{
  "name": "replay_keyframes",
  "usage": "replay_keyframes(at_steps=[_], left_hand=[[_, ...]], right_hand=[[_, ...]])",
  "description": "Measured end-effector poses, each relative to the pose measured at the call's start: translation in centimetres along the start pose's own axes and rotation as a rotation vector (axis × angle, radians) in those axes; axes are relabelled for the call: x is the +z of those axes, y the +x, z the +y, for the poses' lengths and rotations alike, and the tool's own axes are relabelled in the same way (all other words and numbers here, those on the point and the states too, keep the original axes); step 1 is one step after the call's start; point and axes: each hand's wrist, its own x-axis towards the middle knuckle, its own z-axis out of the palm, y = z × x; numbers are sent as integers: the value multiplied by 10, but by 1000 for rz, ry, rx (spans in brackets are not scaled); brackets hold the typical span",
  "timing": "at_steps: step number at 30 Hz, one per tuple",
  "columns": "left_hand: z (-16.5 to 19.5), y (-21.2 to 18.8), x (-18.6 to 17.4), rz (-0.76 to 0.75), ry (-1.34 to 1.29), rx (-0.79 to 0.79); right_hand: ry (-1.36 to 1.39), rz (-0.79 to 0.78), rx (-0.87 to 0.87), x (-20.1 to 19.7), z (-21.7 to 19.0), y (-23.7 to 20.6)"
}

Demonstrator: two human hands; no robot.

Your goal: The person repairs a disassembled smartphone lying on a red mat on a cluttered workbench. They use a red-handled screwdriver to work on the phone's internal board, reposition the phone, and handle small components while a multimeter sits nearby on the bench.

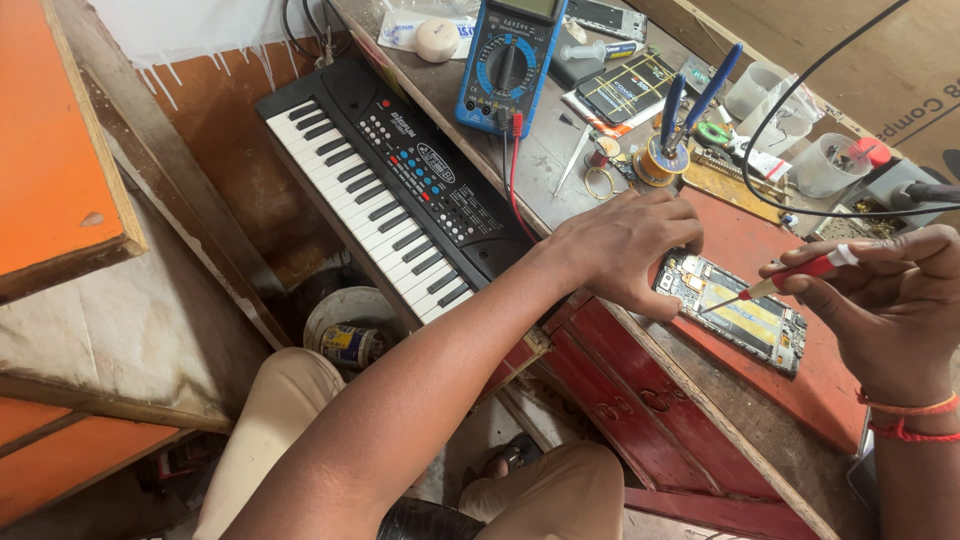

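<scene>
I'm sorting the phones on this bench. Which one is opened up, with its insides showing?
The opened phone lying on the red surface between the left hand and right hand. The other phone near the multimeter looks closed.
</scene>
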Motion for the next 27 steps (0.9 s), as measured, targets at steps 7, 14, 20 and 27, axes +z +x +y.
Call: replay_keyframes(at_steps=[7,14,20,27], left_hand=[[0,0,0,7,0,9],[-1,0,1,14,0,13],[-1,0,2,16,2,11],[-1,0,2,17,6,15]], right_hand=[[-4,-1,-13,-2,4,-1],[59,24,-5,-2,10,-3],[-16,-3,-13,0,6,-2],[50,12,12,3,2,0]])
